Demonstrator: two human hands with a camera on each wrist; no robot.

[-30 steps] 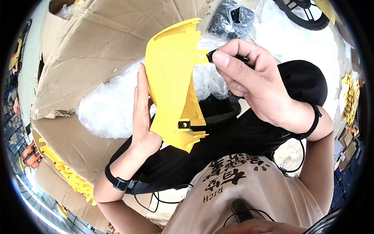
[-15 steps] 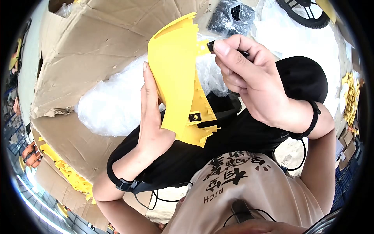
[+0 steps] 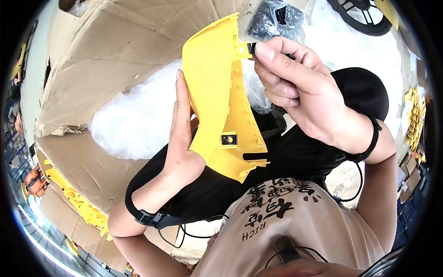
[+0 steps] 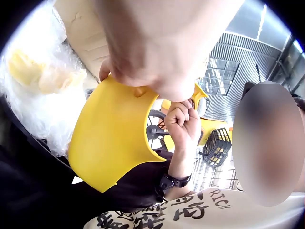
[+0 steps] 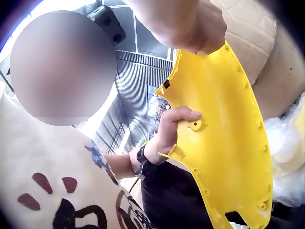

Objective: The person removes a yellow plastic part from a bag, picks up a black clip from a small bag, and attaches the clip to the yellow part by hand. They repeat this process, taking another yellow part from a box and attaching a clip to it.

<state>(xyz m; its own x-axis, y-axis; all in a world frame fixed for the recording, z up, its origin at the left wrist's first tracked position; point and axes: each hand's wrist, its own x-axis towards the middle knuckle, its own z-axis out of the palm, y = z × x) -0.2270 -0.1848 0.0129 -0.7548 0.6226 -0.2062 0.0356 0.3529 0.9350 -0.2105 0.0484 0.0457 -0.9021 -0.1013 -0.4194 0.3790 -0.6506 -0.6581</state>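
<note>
plainly, we see the yellow panel (image 3: 207, 87) held up over the black trousers (image 3: 300, 152), its smooth outer face toward the head camera and part of its inside showing on the right. the left hand (image 3: 183, 143) has its grip clamped on the panel's left edge; from the right wrist we find its thumb (image 5: 183, 114) lying across the inner face, beside a round boss (image 5: 196, 125). the right hand (image 3: 307, 81) has its grip together on a small black clip (image 3: 251, 48), pinched at the end of a tab (image 3: 241, 50) on the panel's upper right edge (whether it is fully seated, we cannot tell). a second clip (image 3: 229, 140), also black, sits near the panel's lower end. left of the panel we have clear plastic wrapping (image 3: 134, 120) bulging against brown cardboard (image 3: 115, 55); past the cardboard's upper right edge lies a dark plastic-wrapped bundle (image 3: 272, 23), with a wheel (image 3: 369, 29) farther right.
</note>
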